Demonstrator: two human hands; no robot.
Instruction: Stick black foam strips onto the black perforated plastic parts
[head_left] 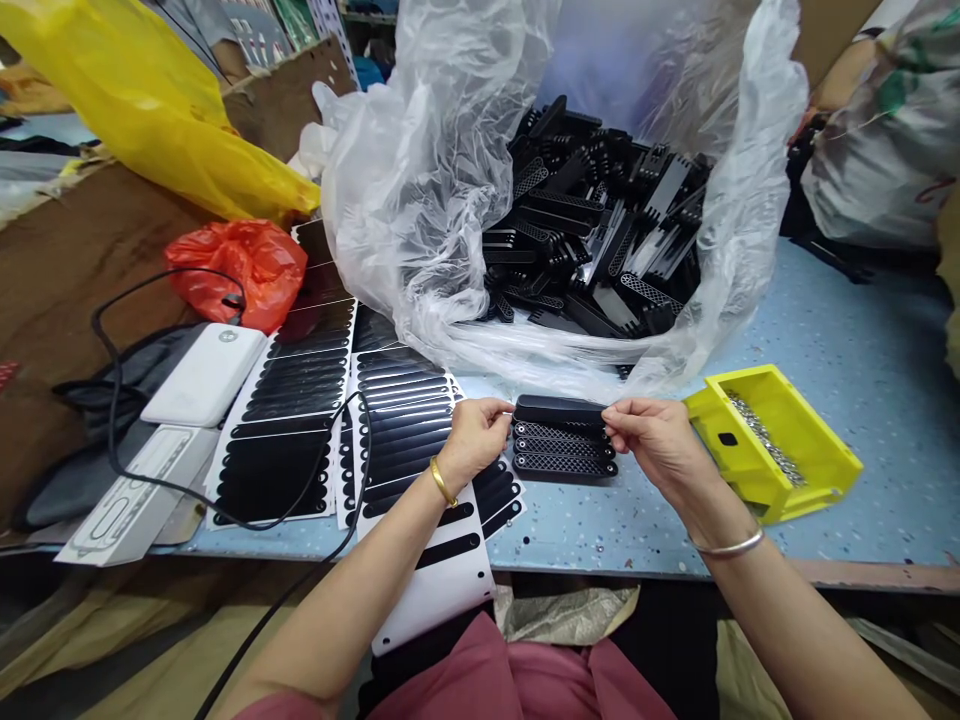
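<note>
Both hands are at a short row of black plastic pieces (564,466) with a mesh-patterned face, lying side by side on the blue table. A smooth black strip (559,409) with rounded ends lies over the farthest of them. The fingers of my left hand (474,438) pinch its left end. At the right end, the thumb and fingers of my right hand (654,440) are closed on it. Whether the strip is pressed down or just above the piece I cannot tell. Left of the row are white sheets (431,580) of similar black adhesive strips.
An open clear plastic bag (442,190) heaped with black pieces (600,220) stands behind. To the right is a yellow bin (817,440) of small metal parts. A power bank (206,375), a white box (139,495), a black cable (285,515) and a red bag (236,270) lie left.
</note>
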